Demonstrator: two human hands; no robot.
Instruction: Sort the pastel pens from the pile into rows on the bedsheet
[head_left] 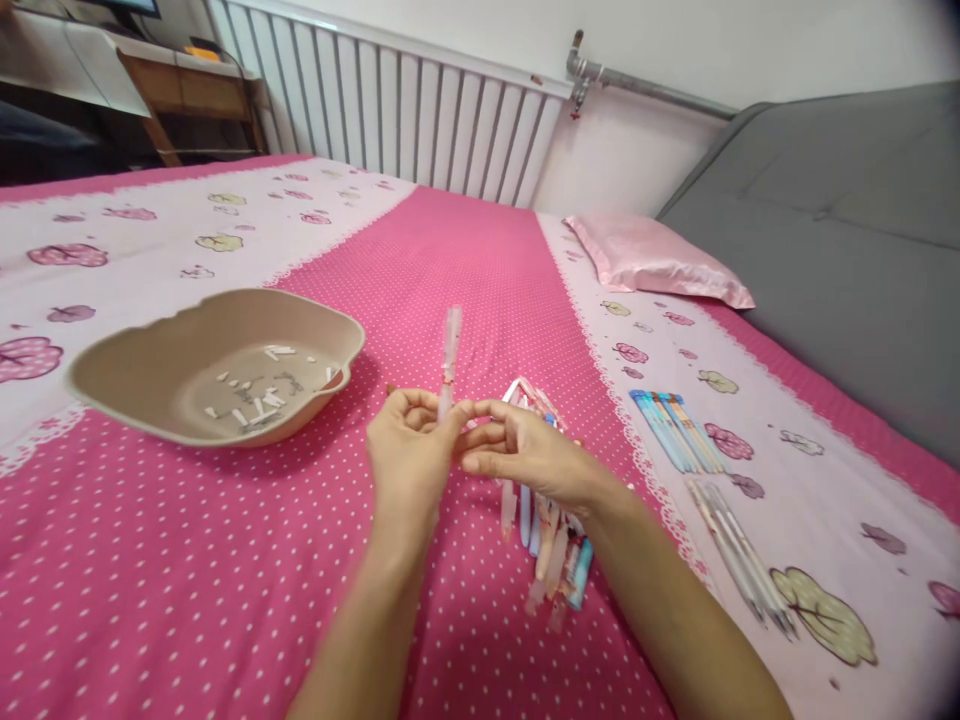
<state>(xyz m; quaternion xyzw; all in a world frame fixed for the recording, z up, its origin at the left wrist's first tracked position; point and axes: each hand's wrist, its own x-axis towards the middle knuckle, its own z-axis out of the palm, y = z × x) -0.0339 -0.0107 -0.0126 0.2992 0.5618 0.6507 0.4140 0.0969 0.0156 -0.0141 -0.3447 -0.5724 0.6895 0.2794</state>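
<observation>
A pale pink translucent pen (451, 352) stands nearly upright above the bed, its lower end hidden by fingers. My left hand (411, 445) is closed around that lower part, thumb and fingers pinching it. Against the left thumb, the curled fingertips of my right hand (529, 455) meet at the pen's base; whether they grip the pen or some small piece is hidden. Beneath and behind my right hand lies a loose pile of pens (555, 550) in pink, white and blue, partly covered by the hand.
To the left, a beige basin (150, 385) holds small white pieces (262, 405) and what look like tiny springs. Blue-topped pens (679, 430) lie in a row at right, near several whitish pens (742, 555). Farther back are a pink pillow (660, 262), a radiator (397, 110) and a grey headboard (840, 220).
</observation>
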